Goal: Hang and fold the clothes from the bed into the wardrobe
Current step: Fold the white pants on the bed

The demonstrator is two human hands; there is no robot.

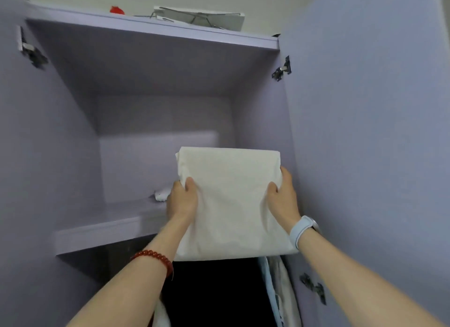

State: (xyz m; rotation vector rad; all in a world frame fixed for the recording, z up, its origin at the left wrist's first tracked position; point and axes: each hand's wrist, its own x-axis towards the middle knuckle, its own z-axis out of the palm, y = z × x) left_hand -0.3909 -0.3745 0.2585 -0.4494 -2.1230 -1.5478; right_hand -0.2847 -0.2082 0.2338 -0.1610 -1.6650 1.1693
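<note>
Head view, left hand [182,200] and right hand [283,195] raised, gripping folded white cloth [231,200]

One view only, worn on the head, and it's tilted upward into the open wardrobe [155,83], close in. Both forearms rise from the bottom edge, hands meeting just right of centre. Above the hands, the wardrobe's top board; left of them, the shelf [102,231] edge; right of them, the open door [365,131] fills that side; below them, dark hanging space

White cloth [231,200] (lilac wardrobe [146,83])
</note>
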